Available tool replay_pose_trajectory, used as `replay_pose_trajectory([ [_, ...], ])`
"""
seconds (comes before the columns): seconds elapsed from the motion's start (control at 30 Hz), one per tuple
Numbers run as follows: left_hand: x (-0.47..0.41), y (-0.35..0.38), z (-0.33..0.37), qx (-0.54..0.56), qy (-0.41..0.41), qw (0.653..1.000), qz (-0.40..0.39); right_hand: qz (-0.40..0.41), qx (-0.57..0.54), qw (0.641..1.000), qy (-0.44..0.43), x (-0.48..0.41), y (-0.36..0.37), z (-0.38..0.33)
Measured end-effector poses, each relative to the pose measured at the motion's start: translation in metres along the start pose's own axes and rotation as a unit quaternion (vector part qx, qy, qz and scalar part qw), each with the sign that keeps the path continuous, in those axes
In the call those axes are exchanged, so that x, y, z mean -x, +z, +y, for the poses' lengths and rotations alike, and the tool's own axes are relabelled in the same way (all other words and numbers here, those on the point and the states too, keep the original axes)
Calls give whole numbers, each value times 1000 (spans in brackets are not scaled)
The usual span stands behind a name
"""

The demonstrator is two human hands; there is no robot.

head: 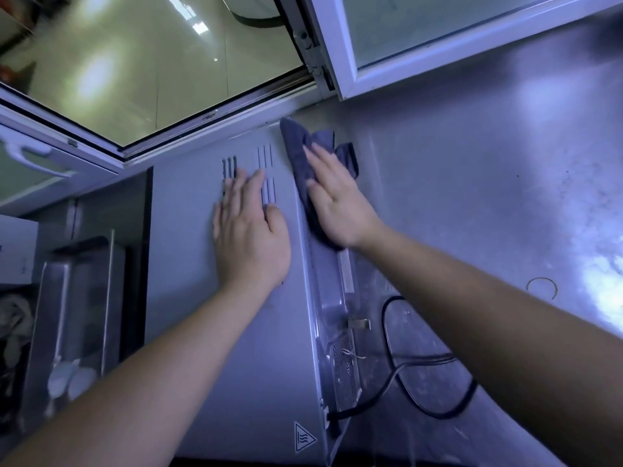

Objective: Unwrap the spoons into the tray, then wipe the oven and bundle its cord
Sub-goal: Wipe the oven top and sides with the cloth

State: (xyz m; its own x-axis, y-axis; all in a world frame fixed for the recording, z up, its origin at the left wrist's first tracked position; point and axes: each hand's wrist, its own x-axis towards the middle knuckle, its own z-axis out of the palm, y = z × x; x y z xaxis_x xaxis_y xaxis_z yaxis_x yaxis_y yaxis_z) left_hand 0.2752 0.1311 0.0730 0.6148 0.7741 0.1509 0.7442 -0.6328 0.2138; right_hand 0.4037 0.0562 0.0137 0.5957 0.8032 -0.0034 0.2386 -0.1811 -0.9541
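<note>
Wiping step in hand, by the look of it.

Pressing a dark cloth point(296, 146) against the right-facing panel of the oven point(209, 332) with the right hand point(337, 203): palm flat, fingers straight and spread, none curled round the cloth. Bracing on the oven's top with the left hand point(251, 230): palm down, fingers straight over the vent slots point(266, 156), holding nothing.

Cloth at the far end of that panel, close under the window frame point(215, 119). Long axis of the panel: from the window back toward the body. Likely next, then, 1 stroke drawn along it toward the near end.

As for the cord point(435, 358): leaves the same panel at its near end, lies in loose loops on the table point(472, 197) just right of the oven, not yet bundled. On the right hand's side of the oven, nearer to it than to the left hand, with the oven's top edge between cord and left hand. A job for the right hand first, most likely, after a reach back along the panel.

Left of the oven, well apart from the 2 hands: a metal tray point(57, 298) with pale shapes inside, possibly the spoons point(70, 379); too blurred to say.
</note>
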Motion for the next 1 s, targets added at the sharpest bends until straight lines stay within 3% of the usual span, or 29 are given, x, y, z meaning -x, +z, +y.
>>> replay_pose_trajectory([
  [0.17,0,0,0,1,-2,1000,-2,-22,-67,987,143,-57,-18,-14],
  [0.3,1,1,0,6,-4,1000,4,45,-188,956,223,-40,-11,-20],
  [0.4,1,2,0,2,-2,1000,2,79,-210,961,164,-9,3,-17],
  [0.53,1,2,2,1,-1,1000,3,128,-19,990,61,51,20,-10],
  [0.73,0,3,0,7,2,1000,-9,80,31,995,45,176,26,-13],
  [0.93,-2,4,-3,11,-2,1000,-18,-42,-87,987,130,255,27,-20],
  [1.0,-2,3,-3,12,-3,1000,-19,-56,-115,970,208,259,28,-18],
])
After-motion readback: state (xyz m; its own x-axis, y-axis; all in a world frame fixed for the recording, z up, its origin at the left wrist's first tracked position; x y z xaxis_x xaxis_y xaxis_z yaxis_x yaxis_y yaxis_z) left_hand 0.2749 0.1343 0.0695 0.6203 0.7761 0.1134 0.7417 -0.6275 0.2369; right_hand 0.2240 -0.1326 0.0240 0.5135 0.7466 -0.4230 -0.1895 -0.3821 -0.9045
